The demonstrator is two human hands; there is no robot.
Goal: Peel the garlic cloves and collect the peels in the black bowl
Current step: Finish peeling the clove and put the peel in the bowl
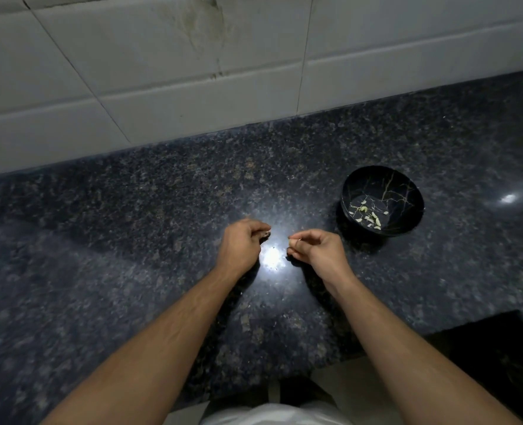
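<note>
Right hand [315, 250] around pale garlic clove [291, 241]

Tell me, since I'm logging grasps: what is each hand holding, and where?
Right hand pinches a garlic clove at its fingertips. Left hand is curled; its contents cannot be told.

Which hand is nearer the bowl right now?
Right. The right hand is just left of the bowl, toward the person; the left hand lies farther left, beyond the right one.

text: none legible | labels: none | brands: none | numbers: none | signs: none
</note>
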